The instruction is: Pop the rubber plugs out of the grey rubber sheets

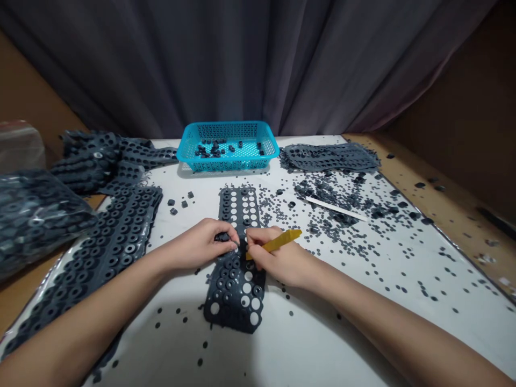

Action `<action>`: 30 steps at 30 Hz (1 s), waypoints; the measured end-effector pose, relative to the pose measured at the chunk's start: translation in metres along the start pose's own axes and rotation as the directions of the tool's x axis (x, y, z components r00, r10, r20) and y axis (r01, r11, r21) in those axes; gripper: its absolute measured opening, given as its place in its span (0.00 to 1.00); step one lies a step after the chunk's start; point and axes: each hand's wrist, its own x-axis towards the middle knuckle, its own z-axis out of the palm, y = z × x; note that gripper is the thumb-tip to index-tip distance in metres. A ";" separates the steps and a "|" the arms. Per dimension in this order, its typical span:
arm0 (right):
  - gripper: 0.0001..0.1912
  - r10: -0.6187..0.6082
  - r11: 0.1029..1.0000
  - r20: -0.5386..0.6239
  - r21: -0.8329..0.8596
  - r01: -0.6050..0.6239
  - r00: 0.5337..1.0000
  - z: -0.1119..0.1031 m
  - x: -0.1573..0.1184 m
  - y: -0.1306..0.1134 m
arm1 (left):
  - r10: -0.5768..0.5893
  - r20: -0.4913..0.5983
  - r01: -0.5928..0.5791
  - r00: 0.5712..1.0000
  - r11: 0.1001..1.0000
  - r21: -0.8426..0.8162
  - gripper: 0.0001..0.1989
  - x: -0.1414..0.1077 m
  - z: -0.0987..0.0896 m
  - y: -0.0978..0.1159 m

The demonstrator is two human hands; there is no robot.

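A dark rubber sheet (242, 317) lies lengthwise in front of me, with ring-shaped rubber pieces in some spots and round holes showing white in others. My left hand (215, 239) is closed at the sheet's left edge, thumb and forefinger pinching it by the rings; what lies under the fingers is partly hidden. Close beside it, my right hand (276, 252) grips a flat yellow tool (284, 239). The tool's lower end points down at the sheet's middle, and its tip is hard to make out.
A blue basket (228, 164) holding some small dark pieces stands at the back. Ringed rubber sheets (116, 236) and a clear bag of parts (36, 215) lie left. At right are stacked sheets (330, 156), scattered black discs (338, 231) and a white stick (336, 208).
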 end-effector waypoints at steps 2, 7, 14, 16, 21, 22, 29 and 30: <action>0.12 -0.005 1.000 0.000 0.012 0.005 1.000 0.000 0.000 -0.001 | -0.001 0.037 0.003 0.999 0.998 -0.063 0.09 0.001 -0.003 -0.001; 0.11 0.008 1.000 -0.005 0.027 -0.008 1.000 -0.001 0.000 -0.002 | -0.001 0.123 0.018 0.992 0.990 -0.138 0.10 0.001 -0.011 -0.002; 0.11 0.028 0.999 -0.004 0.016 -0.028 1.000 -0.001 0.001 -0.001 | -0.006 0.111 0.018 0.994 0.994 -0.104 0.10 0.001 -0.010 -0.001; 0.11 0.031 0.999 -0.001 0.016 -0.030 1.000 -0.001 0.000 -0.001 | -0.007 0.103 0.017 0.995 0.996 -0.092 0.10 0.001 -0.009 0.000; 0.11 0.014 1.000 -0.005 -0.004 -0.014 1.000 -0.001 0.000 0.000 | -0.004 0.057 0.003 0.998 1.000 0.010 0.09 0.001 -0.007 0.002; 0.11 0.011 1.000 -0.006 -0.009 -0.011 1.000 -0.001 0.000 0.000 | -0.002 0.050 0.000 0.999 1.000 0.030 0.09 0.000 -0.007 0.002; 0.11 0.010 1.000 -0.003 -0.023 -0.011 1.000 -0.001 0.001 0.001 | 0.023 0.043 -0.028 0.999 0.993 0.111 0.10 -0.001 -0.009 0.004; 0.11 0.010 1.000 -0.003 -0.022 -0.010 1.000 -0.001 0.001 0.001 | 0.023 0.049 -0.027 0.999 0.994 0.103 0.10 -0.001 -0.010 0.004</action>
